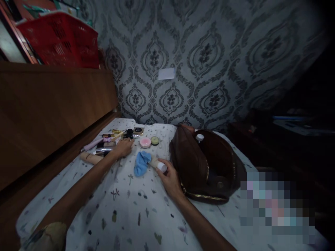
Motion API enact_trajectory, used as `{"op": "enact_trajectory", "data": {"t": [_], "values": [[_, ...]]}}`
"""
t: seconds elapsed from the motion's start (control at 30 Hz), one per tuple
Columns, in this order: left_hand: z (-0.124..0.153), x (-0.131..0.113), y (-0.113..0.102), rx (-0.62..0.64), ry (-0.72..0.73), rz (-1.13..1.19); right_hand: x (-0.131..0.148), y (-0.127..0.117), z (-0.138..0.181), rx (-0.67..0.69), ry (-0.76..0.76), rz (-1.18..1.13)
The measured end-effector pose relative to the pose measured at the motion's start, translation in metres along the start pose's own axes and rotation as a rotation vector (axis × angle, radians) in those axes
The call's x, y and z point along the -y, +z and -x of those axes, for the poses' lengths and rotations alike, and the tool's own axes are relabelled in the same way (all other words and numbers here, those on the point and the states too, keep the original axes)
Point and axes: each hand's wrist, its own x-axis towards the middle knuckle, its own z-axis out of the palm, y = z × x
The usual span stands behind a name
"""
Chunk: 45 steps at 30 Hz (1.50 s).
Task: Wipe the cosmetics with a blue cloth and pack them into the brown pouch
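Note:
My right hand (169, 177) is closed around the white-capped end of a small pale bottle (155, 162), held low over the sheet. A crumpled blue cloth (142, 163) lies against the bottle's other end. To the left, my left hand (125, 147) reaches down beside a cluster of cosmetics, its fingers stretched out and partly hidden. Around it are a black-topped item (128, 132), a silver tube (104, 150), a beige tube (90, 158) and a square gold-and-black compact (138, 131). A round pink compact (145, 142) and a round yellowish-green one (154, 141) sit between both hands.
A brown zippered bag (192, 167) gapes open right of my right hand, with a white-capped container (200, 137) at its mouth. Wooden furniture (57, 101) borders the printed sheet (125, 216) on the left, bearing a red basket (60, 40). A patterned wall (183, 62) rises behind.

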Motion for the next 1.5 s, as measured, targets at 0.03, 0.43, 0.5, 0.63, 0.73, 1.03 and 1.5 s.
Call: {"op": "enact_trajectory", "data": {"t": [0.03,0.43,0.5,0.63,0.73,1.03,1.5], "values": [[0.001,0.005,-0.001,-0.01,-0.052,-0.016,0.0,0.0,0.0,-0.006,0.004,-0.002],[-0.014,0.024,-0.003,0.038,-0.205,-0.059,-0.002,0.0,-0.002,0.027,0.031,-0.001],[-0.015,0.027,-0.005,0.032,-0.225,-0.057,-0.003,0.0,-0.002,0.026,0.033,-0.006],[-0.016,0.027,-0.006,0.026,-0.265,-0.045,-0.004,0.0,-0.001,0.026,0.029,-0.011],[-0.015,0.024,-0.007,0.0,-0.282,-0.026,-0.003,0.0,-0.001,0.03,0.029,-0.011],[0.011,0.063,-0.015,-0.228,-0.567,-0.062,-0.005,-0.001,-0.002,0.039,0.018,-0.026],[-0.002,0.007,-0.012,-0.047,0.194,-0.026,-0.003,0.001,0.0,0.008,0.009,-0.005]]}}
